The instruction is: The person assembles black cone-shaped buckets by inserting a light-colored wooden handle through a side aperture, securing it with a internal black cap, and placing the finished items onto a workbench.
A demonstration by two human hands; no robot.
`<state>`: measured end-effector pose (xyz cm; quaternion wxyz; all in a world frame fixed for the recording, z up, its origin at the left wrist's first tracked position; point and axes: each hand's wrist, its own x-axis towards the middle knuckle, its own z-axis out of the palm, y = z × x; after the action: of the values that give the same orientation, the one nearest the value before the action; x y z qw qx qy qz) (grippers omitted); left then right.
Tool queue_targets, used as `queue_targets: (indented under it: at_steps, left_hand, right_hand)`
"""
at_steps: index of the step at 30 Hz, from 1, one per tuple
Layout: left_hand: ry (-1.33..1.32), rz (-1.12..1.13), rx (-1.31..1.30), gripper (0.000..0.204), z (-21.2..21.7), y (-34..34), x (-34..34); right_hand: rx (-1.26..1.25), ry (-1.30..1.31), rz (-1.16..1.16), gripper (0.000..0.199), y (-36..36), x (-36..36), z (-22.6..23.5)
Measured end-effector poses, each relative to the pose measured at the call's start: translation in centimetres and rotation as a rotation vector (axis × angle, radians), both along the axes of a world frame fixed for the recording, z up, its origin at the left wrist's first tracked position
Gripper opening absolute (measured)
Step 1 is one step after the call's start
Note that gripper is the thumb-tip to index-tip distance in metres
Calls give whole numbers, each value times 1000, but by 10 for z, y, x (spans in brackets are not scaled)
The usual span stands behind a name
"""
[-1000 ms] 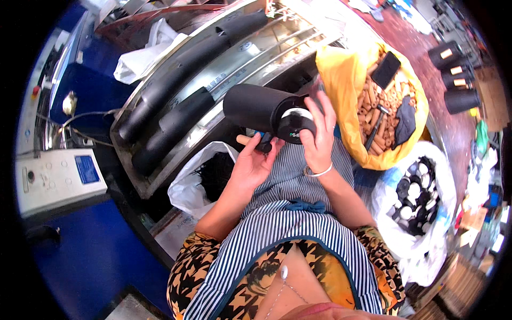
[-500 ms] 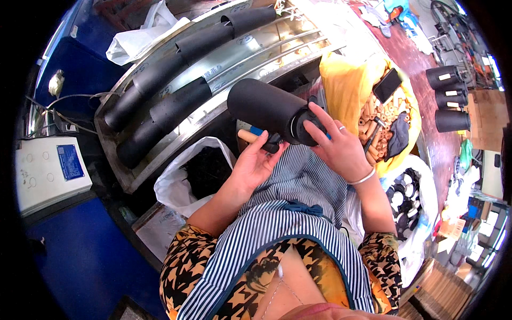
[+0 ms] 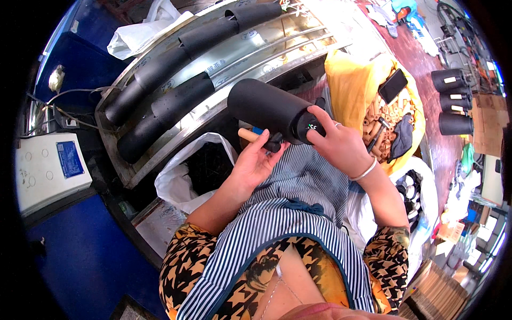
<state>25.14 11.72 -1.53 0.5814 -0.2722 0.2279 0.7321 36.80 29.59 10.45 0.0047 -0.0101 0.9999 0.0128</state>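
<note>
A large matte black bottle (image 3: 262,106) lies tilted in front of me, its near end turned toward my right hand. My right hand (image 3: 341,146) is closed on that end, its fingers bent over the round face, where small light-coloured marks show. A little black loop or tab stands up beside the fingers. My left hand (image 3: 255,161) pinches a short tan tube (image 3: 247,135) together with a small black fitting (image 3: 273,143), just below the bottle. A bit of blue shows behind the tube. Whether the fitting touches the bottle I cannot tell.
Ahead, a metal-edged trough (image 3: 224,80) holds black cylinders (image 3: 160,74) in rows. Right: a yellow bag (image 3: 346,74) of tan tubes with a phone (image 3: 393,86) on it, and a white bag (image 3: 426,197) of caps. An open white bag (image 3: 176,186) stands left. Three black bottles (image 3: 455,101) stand far right.
My right hand has shifted slightly right and turned over the bottle's end, whose face now shows marks instead of a dark rim. My left hand keeps its hold.
</note>
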Motion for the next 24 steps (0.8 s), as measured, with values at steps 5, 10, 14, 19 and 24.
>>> queue_targets:
  at_steps: [5, 10, 14, 19, 24]
  left_hand:
    - [61, 2, -17, 37, 8, 0, 0]
    - [75, -96, 40, 39, 3, -6, -4]
    - [19, -104, 51, 38, 7, -4, -4]
    - [119, -149, 61, 37, 7, -1, -2]
    - [34, -92, 47, 33, 11, 5, -1]
  right_hand:
    - [50, 123, 78, 22, 4, 7, -13]
    - [0, 241, 140, 28, 8, 15, -19]
    - [0, 317, 181, 26, 8, 15, -18]
    - [21, 339, 164, 29, 16, 22, -20]
    - [140, 444, -146, 50, 3, 22, -25]
